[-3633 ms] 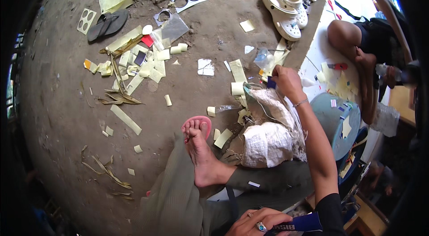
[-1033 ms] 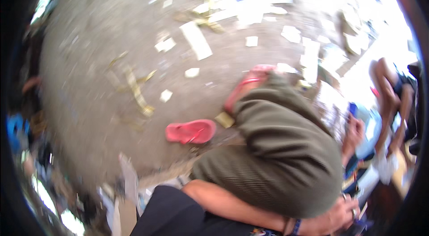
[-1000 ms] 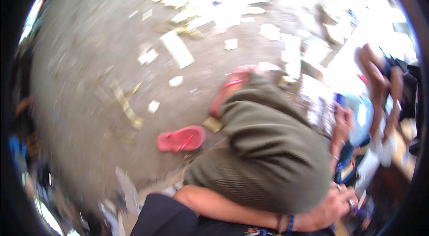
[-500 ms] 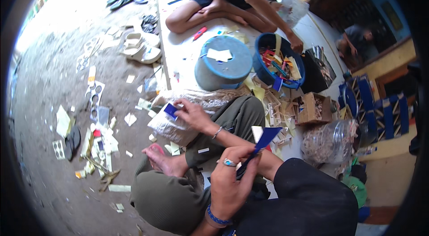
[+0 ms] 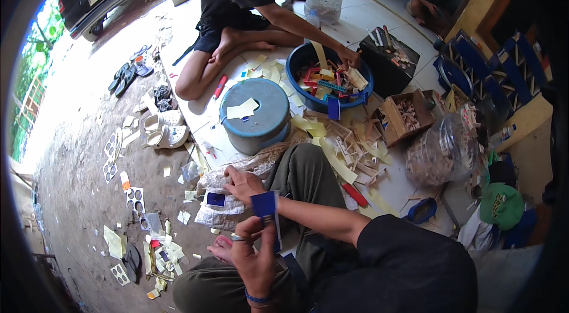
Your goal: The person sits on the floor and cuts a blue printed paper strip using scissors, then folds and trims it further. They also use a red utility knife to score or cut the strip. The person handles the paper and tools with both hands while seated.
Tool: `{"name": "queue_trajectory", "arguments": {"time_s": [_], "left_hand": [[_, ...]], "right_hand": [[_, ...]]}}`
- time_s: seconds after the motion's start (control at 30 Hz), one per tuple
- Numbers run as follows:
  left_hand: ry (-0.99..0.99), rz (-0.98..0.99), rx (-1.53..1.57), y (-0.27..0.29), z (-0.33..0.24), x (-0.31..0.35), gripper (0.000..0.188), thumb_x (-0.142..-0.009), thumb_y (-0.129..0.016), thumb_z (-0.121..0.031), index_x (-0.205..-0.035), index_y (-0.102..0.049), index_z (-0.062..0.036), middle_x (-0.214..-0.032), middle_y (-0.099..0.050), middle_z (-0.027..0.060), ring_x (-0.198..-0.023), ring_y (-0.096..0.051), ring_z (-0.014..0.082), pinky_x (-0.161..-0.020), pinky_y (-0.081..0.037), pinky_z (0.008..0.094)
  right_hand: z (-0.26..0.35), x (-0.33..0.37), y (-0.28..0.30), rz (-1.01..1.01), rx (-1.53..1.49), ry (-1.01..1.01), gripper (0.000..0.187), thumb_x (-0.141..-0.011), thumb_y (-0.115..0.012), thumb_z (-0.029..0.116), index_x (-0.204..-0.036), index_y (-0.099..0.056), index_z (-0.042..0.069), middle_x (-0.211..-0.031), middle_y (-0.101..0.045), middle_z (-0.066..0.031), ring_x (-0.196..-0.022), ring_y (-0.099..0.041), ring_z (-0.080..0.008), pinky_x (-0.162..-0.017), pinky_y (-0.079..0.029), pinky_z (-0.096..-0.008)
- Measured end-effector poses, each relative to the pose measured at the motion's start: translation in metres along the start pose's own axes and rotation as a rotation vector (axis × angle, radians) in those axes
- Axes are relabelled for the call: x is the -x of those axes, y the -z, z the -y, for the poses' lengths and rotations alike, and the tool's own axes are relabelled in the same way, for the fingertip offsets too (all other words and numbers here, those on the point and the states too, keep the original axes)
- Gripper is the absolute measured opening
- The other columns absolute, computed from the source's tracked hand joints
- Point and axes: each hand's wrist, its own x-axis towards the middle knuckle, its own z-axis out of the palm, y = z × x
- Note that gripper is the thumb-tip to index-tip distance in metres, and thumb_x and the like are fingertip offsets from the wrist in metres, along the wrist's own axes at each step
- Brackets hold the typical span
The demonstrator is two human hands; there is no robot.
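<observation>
My left hand (image 5: 253, 254), with a ring and a blue bracelet, is closed around a dark blue flat strip (image 5: 265, 203) that stands up from its fingers. My right hand (image 5: 244, 186) reaches across from the right and hovers at a white woven sack (image 5: 214, 218), fingers apart and holding nothing. Just beside its fingertips, a small blue rectangular piece with a pale edge (image 5: 216, 199) lies on the sack. The strip partly covers my right wrist in this view.
An upturned grey-blue bucket (image 5: 252, 141) carries pale paper scraps. Beyond it, another person's hand (image 5: 349, 58) reaches into a blue basin (image 5: 290, 79) of coloured pieces. Small wooden frames (image 5: 349, 150), a carton (image 5: 403, 123) and a clear jar (image 5: 438, 150) stand right. A red-handled tool (image 5: 354, 194) lies nearby.
My right hand has let go of the small blue piece, which now lies on the sack. My left hand has moved left with the blue strip and turned it. The view has shifted.
</observation>
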Motion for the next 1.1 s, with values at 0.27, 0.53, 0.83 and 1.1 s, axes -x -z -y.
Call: {"name": "queue_trajectory", "arguments": {"time_s": [0.27, 0.53, 0.83, 1.1], "left_hand": [[0.02, -0.132, 0.279, 0.035, 0.005, -0.008, 0.028, -0.099, -0.069, 0.0, -0.125, -0.061, 0.003, -0.112, -0.071, 0.0089, -0.098, -0.068, 0.011, -0.084, -0.054, 0.0234], [0.001, -0.147, 0.325, 0.033, 0.003, -0.02, 0.026, -0.099, -0.071, -0.002, -0.123, -0.064, 0.0019, -0.112, -0.072, 0.0084, -0.101, -0.068, 0.013, -0.088, -0.054, 0.0269], [-0.04, -0.103, 0.477, 0.038, 0.005, -0.021, 0.02, -0.098, -0.07, 0.002, -0.118, -0.066, 0.0038, -0.108, -0.073, 0.0092, -0.098, -0.068, 0.0115, -0.087, -0.054, 0.0261], [0.061, -0.121, 0.635, 0.046, 0.003, -0.021, 0.025, -0.1, -0.07, -0.002, -0.124, -0.065, 0.001, -0.113, -0.073, 0.0078, -0.097, -0.068, 0.0108, -0.086, -0.055, 0.0255]], "right_hand": [[0.039, 0.055, 0.082, 0.171, -0.502, -0.156, 0.039, -0.104, -0.065, 0.039, -0.102, -0.074, 0.002, -0.086, -0.073, -0.0043, -0.082, -0.067, -0.0082, -0.074, -0.052, -0.0276], [0.099, 0.121, 0.135, 0.23, -0.468, 0.119, 0.03, -0.097, -0.075, 0.033, -0.113, -0.075, 0.008, -0.098, -0.076, -0.0042, -0.089, -0.07, -0.0157, -0.081, -0.05, -0.0321], [0.118, 0.118, 0.135, 0.113, -0.268, 0.172, 0.02, -0.09, -0.079, 0.029, -0.099, -0.079, 0.011, -0.094, -0.075, -0.0031, -0.091, -0.068, -0.0227, -0.091, -0.044, -0.0348], [0.132, 0.112, 0.136, 0.41, -0.753, -0.297, 0.021, -0.092, -0.081, 0.016, -0.106, -0.076, 0.001, -0.096, -0.075, -0.0001, -0.097, -0.064, -0.0048, -0.083, -0.053, -0.023]]}}
